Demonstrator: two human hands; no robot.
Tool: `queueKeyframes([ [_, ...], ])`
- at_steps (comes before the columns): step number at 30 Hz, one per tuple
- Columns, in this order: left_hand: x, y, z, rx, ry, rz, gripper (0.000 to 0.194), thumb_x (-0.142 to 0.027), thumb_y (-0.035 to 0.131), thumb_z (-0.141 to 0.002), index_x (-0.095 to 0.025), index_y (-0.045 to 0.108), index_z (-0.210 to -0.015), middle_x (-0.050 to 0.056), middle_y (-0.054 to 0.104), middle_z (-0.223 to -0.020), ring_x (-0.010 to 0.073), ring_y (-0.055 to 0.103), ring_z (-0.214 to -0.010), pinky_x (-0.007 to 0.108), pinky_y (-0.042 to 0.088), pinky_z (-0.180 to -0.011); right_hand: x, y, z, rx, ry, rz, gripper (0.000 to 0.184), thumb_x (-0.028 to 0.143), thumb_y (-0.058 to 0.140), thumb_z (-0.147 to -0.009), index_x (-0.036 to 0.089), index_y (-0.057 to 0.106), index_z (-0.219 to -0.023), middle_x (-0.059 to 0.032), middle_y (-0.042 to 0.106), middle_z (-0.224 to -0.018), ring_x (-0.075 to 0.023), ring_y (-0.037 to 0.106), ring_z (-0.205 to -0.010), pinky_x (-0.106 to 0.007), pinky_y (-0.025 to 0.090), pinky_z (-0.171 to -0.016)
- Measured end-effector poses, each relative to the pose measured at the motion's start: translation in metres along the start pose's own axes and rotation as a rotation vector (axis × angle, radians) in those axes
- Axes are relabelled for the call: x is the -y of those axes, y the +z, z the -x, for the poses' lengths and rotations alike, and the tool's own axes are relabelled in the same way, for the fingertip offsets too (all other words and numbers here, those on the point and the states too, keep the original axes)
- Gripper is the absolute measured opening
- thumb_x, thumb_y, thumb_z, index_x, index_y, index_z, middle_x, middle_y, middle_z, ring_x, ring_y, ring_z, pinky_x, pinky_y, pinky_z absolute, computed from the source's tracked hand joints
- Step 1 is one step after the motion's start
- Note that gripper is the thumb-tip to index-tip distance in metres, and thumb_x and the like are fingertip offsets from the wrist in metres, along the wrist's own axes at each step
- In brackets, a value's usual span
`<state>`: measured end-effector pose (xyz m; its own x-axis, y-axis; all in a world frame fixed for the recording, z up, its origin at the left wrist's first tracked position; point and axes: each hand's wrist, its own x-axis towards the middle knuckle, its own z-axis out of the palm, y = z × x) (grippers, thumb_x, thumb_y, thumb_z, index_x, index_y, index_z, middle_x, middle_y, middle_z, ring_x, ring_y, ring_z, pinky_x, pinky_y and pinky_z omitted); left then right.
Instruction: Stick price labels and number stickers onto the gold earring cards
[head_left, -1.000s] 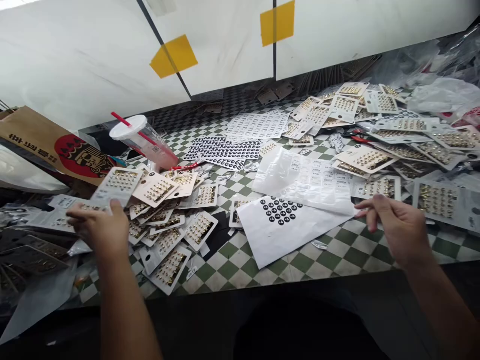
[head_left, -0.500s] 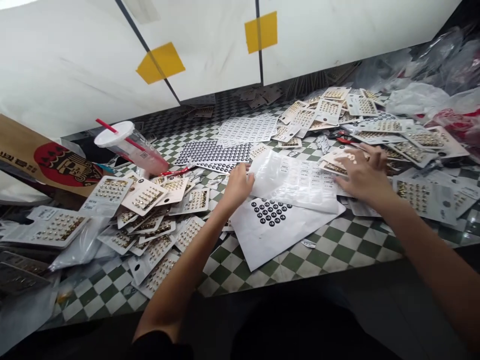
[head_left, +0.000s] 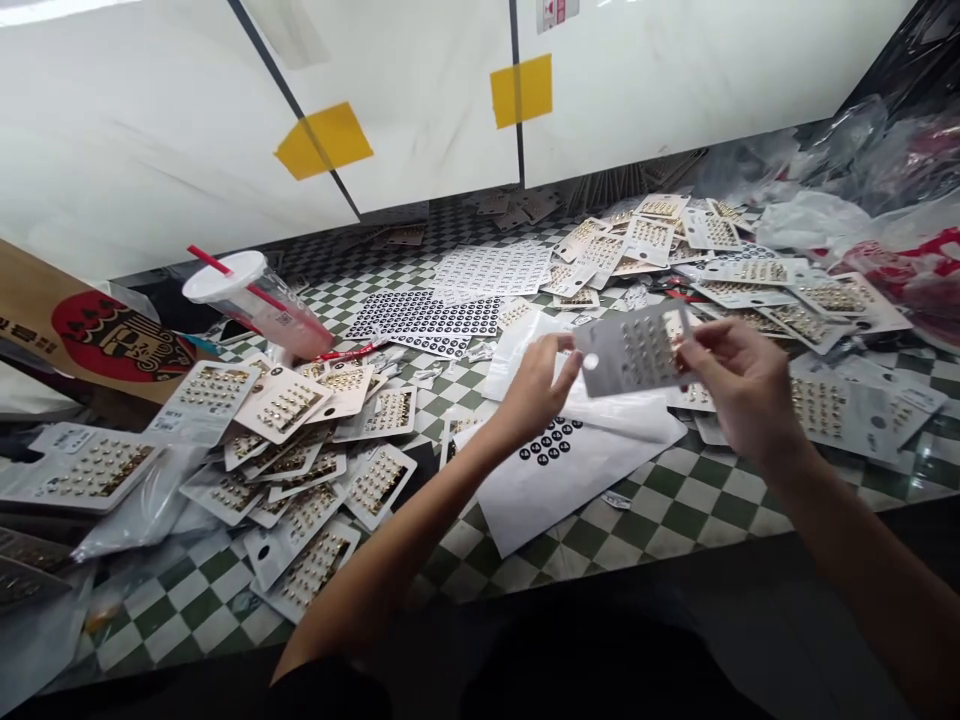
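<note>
My right hand pinches the right end of an earring card, raised above the table and tilted. Rows of small metal studs and a round hang hole show on the card. At the card's left edge is my left hand, its thumb and forefinger apart; whether it touches the card I cannot tell. Below both hands lies a clear plastic sheet of labels, partly hidden by the card. Under that sheet rests a white sheet with round black stickers.
Loose earring cards pile up at left and at the back right. More sticker sheets lie behind my left hand. A lidded cup with a red straw stands back left, beside a brown paper bag. Plastic bags crowd the right.
My right hand has picked up an earring card from the right and brought it left over the label sheet. My left hand has moved right, off the sheet's edge, toward the card.
</note>
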<state>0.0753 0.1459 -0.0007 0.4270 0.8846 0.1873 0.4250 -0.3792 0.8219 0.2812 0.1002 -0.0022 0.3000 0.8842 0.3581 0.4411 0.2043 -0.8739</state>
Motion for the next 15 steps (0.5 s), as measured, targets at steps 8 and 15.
queueKeyframes([
  [8,-0.003,-0.016,0.057,0.111,-0.328,0.599,0.022,-0.033,0.052,-0.085,-0.017,0.044,-0.098,0.0,0.056,-0.077,0.0099,0.056,-0.058,0.024,0.046,-0.056,0.017,0.011,0.073,0.389,0.489,-0.429,0.022,0.045,0.059,-0.081,0.023,0.058,-0.084,-0.0013,0.067,-0.07,-0.0175,0.065,-0.063,-0.032,0.055,-0.059],
  [15,0.02,-0.015,0.05,0.279,-0.411,0.152,0.013,-0.027,0.049,-0.085,-0.016,0.055,-0.089,0.001,0.053,-0.067,0.0158,0.053,-0.063,0.029,0.043,-0.061,-0.015,0.001,0.023,0.342,0.21,0.055,0.029,0.048,0.055,-0.082,0.021,0.062,-0.075,-0.0063,0.066,-0.073,-0.0219,0.065,-0.07,-0.041,0.055,-0.072],
])
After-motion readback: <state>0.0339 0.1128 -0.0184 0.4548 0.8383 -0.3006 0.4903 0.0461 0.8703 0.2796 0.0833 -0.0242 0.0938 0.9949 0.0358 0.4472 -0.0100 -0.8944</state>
